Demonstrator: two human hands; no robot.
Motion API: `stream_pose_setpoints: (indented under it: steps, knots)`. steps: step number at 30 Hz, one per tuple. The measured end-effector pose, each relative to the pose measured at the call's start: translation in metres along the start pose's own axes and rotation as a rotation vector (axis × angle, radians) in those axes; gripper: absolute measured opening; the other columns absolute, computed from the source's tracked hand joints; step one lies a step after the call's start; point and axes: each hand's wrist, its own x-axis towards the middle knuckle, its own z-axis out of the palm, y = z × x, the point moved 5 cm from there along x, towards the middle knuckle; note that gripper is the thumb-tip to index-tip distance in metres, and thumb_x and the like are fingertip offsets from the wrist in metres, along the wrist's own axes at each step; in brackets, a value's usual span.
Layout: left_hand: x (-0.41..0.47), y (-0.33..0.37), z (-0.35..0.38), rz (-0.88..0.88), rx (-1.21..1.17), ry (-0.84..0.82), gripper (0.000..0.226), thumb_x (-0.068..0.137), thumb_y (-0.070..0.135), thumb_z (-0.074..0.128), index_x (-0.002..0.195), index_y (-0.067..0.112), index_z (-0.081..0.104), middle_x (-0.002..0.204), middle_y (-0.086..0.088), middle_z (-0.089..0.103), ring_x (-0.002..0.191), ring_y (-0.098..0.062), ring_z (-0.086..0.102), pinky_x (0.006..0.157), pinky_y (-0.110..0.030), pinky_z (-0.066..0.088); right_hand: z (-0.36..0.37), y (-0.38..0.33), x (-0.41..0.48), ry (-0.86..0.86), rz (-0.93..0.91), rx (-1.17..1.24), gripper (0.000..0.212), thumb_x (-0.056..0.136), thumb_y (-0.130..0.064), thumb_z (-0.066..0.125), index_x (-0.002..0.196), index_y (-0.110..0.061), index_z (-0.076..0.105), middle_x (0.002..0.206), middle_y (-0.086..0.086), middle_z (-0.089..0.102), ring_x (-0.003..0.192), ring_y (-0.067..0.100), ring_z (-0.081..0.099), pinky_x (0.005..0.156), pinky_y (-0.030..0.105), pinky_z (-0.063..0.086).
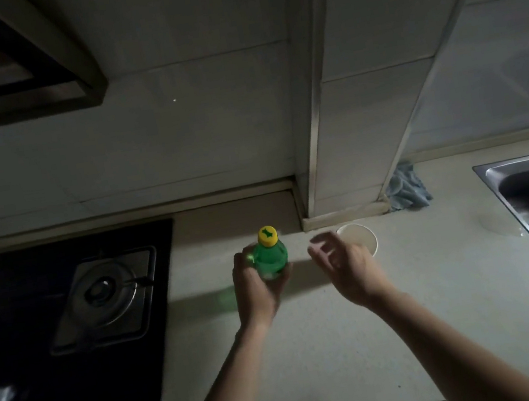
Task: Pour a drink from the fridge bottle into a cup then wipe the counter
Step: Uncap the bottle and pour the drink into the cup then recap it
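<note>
One green bottle (270, 258) in the left hand (256, 286)'s fingers; right hand (346, 263) spread empty, between bottle and one cup (360, 237).

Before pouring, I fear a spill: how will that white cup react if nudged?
The white paper-like cup probably is light and slides or tips easily; it stands free on the pale counter. Its thin wall likely squashes under firm fingers.

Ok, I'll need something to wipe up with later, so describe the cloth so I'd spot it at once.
Start at the steel sink on the right and look left along the back of the counter. The cloth lies crumpled against the tiled wall column, behind the white cup. It is the only soft, blue-grey thing there.
</note>
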Motion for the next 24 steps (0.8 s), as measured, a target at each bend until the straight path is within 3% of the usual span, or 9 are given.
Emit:
stream_pose_setpoints:
  steps: [4, 8, 11, 14, 17, 20, 24]
  knots:
    - [-0.009, 0.031, -0.008, 0.142, 0.077, -0.036, 0.052, 0.070, 0.040, 0.083, 0.109, 0.022, 0.054, 0.098, 0.006, 0.051, 0.087, 0.001, 0.045, 0.071, -0.003, 0.036, -0.031, -0.050, 0.021, 0.069, -0.131, 0.038, 0.048, 0.091, -0.063, 0.039, 0.113, -0.023, 0.055, 0.090, -0.011, 0.066, 0.073, -0.002, 0.061, 0.061, 0.016, 0.048]
    - [-0.010, 0.052, -0.003, 0.223, 0.120, -0.069, 0.052, 0.065, 0.037, 0.083, 0.106, 0.023, 0.054, 0.099, 0.003, 0.050, 0.087, 0.005, 0.049, 0.064, -0.009, 0.045, -0.041, -0.079, 0.032, 0.132, -0.240, -0.152, 0.050, 0.087, -0.071, 0.041, 0.100, -0.025, 0.053, 0.082, -0.008, 0.065, 0.065, 0.009, 0.063, 0.055, 0.026, 0.054]
    - [-0.012, 0.057, 0.001, 0.214, 0.110, -0.067, 0.056, 0.063, 0.035, 0.084, 0.107, 0.025, 0.051, 0.101, 0.009, 0.044, 0.081, 0.002, 0.055, 0.062, -0.019, 0.053, -0.046, -0.075, 0.035, 0.173, -0.144, -0.331, 0.041, 0.089, -0.065, 0.046, 0.089, -0.023, 0.044, 0.068, -0.006, 0.056, 0.055, 0.016, 0.056, 0.046, 0.025, 0.042]
    - [-0.013, 0.055, 0.008, 0.227, 0.128, -0.119, 0.054, 0.064, 0.040, 0.081, 0.108, 0.028, 0.051, 0.102, 0.013, 0.047, 0.082, -0.002, 0.056, 0.065, -0.024, 0.055, -0.053, -0.059, 0.035, 0.183, -0.004, -0.494, 0.054, 0.090, -0.069, 0.037, 0.074, -0.019, 0.047, 0.056, -0.005, 0.051, 0.045, 0.013, 0.048, 0.042, 0.021, 0.030]
    - [-0.012, 0.053, 0.013, 0.203, 0.154, -0.165, 0.054, 0.064, 0.046, 0.076, 0.109, 0.034, 0.050, 0.096, 0.014, 0.057, 0.082, -0.007, 0.059, 0.066, -0.030, 0.056, -0.056, -0.045, 0.034, 0.149, 0.074, -0.496, 0.066, 0.091, -0.069, 0.032, 0.055, -0.017, 0.047, 0.048, -0.004, 0.046, 0.039, 0.011, 0.042, 0.041, 0.019, 0.028]
    - [-0.013, 0.058, 0.020, 0.205, 0.063, -0.227, 0.050, 0.066, 0.039, 0.080, 0.106, 0.031, 0.051, 0.081, 0.009, 0.064, 0.067, -0.011, 0.065, 0.054, -0.034, 0.057, -0.063, -0.044, 0.036, 0.162, 0.041, -0.468, 0.065, 0.093, -0.063, 0.037, 0.049, -0.015, 0.043, 0.045, -0.003, 0.042, 0.038, 0.015, 0.040, 0.042, 0.021, 0.030]
    - [-0.012, 0.069, 0.025, 0.203, -0.031, -0.264, 0.051, 0.064, 0.031, 0.088, 0.102, 0.032, 0.053, 0.086, 0.010, 0.066, 0.075, -0.007, 0.067, 0.061, -0.024, 0.057, -0.079, -0.049, 0.038, 0.172, -0.073, -0.429, 0.062, 0.094, -0.058, 0.041, 0.048, -0.017, 0.041, 0.043, -0.005, 0.039, 0.035, 0.013, 0.036, 0.042, 0.020, 0.025]
